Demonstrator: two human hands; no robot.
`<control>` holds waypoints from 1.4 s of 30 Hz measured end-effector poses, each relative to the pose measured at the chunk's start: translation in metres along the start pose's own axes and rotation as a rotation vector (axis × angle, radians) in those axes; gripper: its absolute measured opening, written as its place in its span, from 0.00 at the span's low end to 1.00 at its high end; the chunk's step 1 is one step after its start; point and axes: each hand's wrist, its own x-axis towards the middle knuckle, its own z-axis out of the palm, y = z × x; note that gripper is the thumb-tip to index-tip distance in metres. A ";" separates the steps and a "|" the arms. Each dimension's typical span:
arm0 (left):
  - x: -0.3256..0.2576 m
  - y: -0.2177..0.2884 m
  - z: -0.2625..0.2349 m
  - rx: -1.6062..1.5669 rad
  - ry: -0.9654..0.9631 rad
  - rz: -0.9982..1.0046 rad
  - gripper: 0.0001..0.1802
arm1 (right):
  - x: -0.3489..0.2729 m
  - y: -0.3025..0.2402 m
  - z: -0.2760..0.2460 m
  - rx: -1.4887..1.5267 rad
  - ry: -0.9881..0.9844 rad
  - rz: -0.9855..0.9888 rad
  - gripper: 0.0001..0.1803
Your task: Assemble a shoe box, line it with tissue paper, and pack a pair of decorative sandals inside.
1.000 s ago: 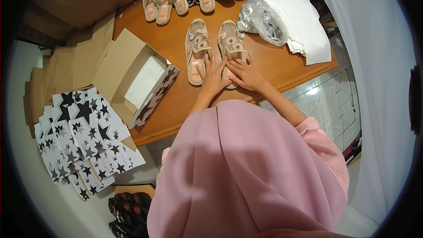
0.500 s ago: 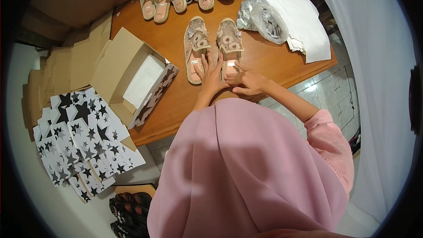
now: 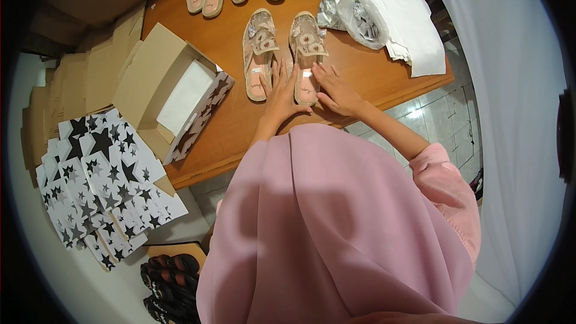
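Note:
Two beige slip-on shoes with sheer flowered uppers and peach insoles lie side by side on the wooden table, toes pointing away from me. My left hand [image 3: 279, 97] is spread with its fingers pointing away, resting between the left shoe [image 3: 255, 79] and the right shoe [image 3: 306, 87]. Its thumb reaches across the right shoe's heel end. Along the right edge of that same shoe lies my right hand [image 3: 339, 93], fingers extended and touching or nearly touching it. Neither hand grips anything.
An open cardboard box [image 3: 153, 72] with white paper inside stands at left, beside star-patterned card pieces [image 3: 111, 186]. More slippers [image 3: 214, 0] line the far edge. A clear plastic bag [image 3: 354, 15] and white paper sheets [image 3: 417, 36] sit far right. Black sandals [image 3: 171, 282] are lower left.
My right hand has shifted from over the right shoe's heel area to its right side, uncovering the insole, with its fingers straightened. My left hand stays between the shoes. The view has shifted slightly.

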 end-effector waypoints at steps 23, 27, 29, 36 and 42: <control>0.001 0.011 0.035 -0.372 0.150 0.019 0.57 | -0.016 0.001 0.013 0.124 0.330 0.069 0.21; 0.000 -0.001 0.020 -0.458 0.175 -0.046 0.56 | -0.002 -0.006 0.011 0.119 0.248 -0.019 0.22; 0.002 -0.011 0.010 -0.815 0.151 -0.057 0.55 | 0.011 -0.011 0.007 0.194 0.330 -0.004 0.25; -0.006 -0.015 -0.039 -1.116 0.044 -0.215 0.56 | 0.019 -0.043 0.015 0.225 0.124 -0.240 0.33; -0.013 -0.018 -0.043 -1.106 0.043 -0.242 0.54 | 0.041 -0.024 0.014 0.068 0.160 -0.054 0.37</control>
